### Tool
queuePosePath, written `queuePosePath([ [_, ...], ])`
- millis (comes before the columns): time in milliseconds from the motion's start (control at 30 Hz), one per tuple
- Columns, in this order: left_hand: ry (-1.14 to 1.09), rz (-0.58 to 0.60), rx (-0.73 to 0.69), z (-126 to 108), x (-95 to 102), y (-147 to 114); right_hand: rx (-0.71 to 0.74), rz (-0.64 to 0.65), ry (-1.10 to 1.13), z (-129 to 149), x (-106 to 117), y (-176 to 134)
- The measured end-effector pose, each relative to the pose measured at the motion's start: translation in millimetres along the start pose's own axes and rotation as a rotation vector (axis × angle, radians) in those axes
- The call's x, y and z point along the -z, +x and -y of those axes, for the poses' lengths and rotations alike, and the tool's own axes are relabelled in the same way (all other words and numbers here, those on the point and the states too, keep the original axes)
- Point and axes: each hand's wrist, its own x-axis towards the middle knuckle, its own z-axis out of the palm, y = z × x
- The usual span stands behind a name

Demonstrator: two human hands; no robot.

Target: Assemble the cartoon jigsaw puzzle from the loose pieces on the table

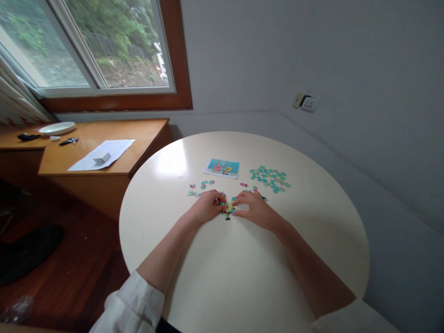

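Note:
A small joined cluster of jigsaw puzzle pieces (228,209), yellow and green with dark bits, lies on the round table between my hands. My left hand (208,205) is closed at the cluster's left side, its curled fingers and thumb on the edge pieces. At the right side, my right hand (255,208) has thumb and forefinger apart, their tips at the cluster's edge; bare tabletop shows between them. Loose puzzle pieces (204,184) lie beyond my left hand. A few pink and teal pieces (244,184) are just beyond my right hand, which partly hides some.
A picture card (224,168) with cartoon figures lies behind the cluster. Many teal pieces (269,178) are spread at the right of the round white table (222,277). A wooden desk (145,134) at the left holds paper (120,148), a white box and a plate (57,128).

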Motion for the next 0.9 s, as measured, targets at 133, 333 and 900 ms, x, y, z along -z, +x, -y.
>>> queuePosePath([
  [133, 0.001, 0.004, 0.009, -1.8, 0.7, 0.4, -0.001, 0.005, 0.007, 0.1, -0.7, 0.8],
  [333, -0.002, 0.005, 0.004, -0.3, 0.1, -0.3, -0.023, 0.039, 0.005, 4.0, 1.2, 1.8],
  [900, 0.001, -0.007, -0.004, -0.4, -0.2, -0.5, 0.041, 0.071, -0.06, 2.3, 1.9, -0.2],
])
